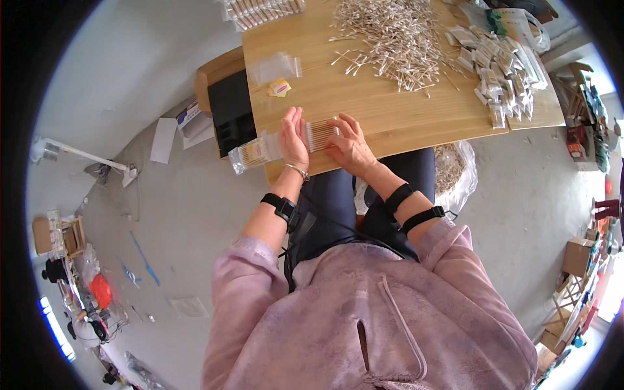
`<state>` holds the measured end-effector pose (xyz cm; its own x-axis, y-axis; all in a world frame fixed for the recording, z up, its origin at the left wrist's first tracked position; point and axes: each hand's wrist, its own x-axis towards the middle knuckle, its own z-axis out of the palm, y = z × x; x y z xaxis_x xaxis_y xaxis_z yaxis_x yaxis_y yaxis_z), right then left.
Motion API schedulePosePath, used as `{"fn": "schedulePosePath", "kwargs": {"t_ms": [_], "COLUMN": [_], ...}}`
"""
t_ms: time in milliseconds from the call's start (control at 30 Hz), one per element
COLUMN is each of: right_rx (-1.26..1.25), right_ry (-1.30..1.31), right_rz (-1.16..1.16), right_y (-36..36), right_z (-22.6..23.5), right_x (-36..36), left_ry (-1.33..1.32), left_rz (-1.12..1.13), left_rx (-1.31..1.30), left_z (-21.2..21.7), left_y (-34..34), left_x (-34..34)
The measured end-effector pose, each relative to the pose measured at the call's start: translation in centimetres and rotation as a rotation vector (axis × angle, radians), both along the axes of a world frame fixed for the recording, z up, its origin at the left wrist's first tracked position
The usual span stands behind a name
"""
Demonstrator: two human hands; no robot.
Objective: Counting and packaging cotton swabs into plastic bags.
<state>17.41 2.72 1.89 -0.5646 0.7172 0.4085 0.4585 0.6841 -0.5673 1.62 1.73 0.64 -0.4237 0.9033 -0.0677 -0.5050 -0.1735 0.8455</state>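
A row of cotton swabs [320, 134] lies side by side near the table's front edge, between my two hands. My left hand [294, 138] stands on edge at the row's left end, its fingers stretched out. From the right, my right hand [351, 144] reaches over the swabs, fingers bent and gripping at their right side. Just left of my left hand, a clear bag of swabs with a yellow label [253, 154] lies at the table's corner. Beyond it are small yellow cards [279, 87] and flat clear plastic bags [275, 68].
A large heap of loose swabs [396, 42] covers the table's far middle. Filled small packets [500, 75] are piled at the right, and stacked packs [263, 10] stand at the far left. A black-lined carton [233, 107] adjoins the left edge. A plastic sack [455, 172] sits below the table.
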Motion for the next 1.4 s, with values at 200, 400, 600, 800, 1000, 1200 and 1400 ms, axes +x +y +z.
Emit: {"fn": "schedulePosePath", "kwargs": {"t_ms": [200, 400, 600, 800, 1000, 1200, 1400], "right_rx": [0.008, -0.042, -0.171, -0.228, -0.333, -0.494, -0.590], "right_ry": [-0.152, 0.097, 0.270, 0.383, 0.443, 0.365, 0.457], "right_rz": [-0.009, -0.185, -0.251, -0.251, -0.206, -0.190, -0.091], "right_y": [-0.2, -0.5, -1.2, -2.2, -3.0, -3.0, -3.0], "right_z": [0.9, 2.2, 5.0, 8.0, 9.7, 10.0, 10.0], "right_x": [-0.4, 0.2, 1.0, 1.5, 2.3, 3.2, 3.1], "left_ry": [0.027, 0.227, 0.287, 0.375, 0.312, 0.306, 0.296], "left_rz": [0.024, 0.116, -0.156, -0.249, -0.257, -0.286, -0.292], "left_rx": [-0.030, -0.110, -0.008, 0.083, 0.088, 0.049, 0.009], "left_z": [-0.1, 1.6, 6.8, 9.7, 10.0, 10.0, 10.5], "left_y": [0.3, -1.6, -3.1, -3.2, -3.3, -3.7, -4.0], "left_x": [-0.4, -0.5, 1.0, 2.8, 3.7, 3.9, 4.0]}}
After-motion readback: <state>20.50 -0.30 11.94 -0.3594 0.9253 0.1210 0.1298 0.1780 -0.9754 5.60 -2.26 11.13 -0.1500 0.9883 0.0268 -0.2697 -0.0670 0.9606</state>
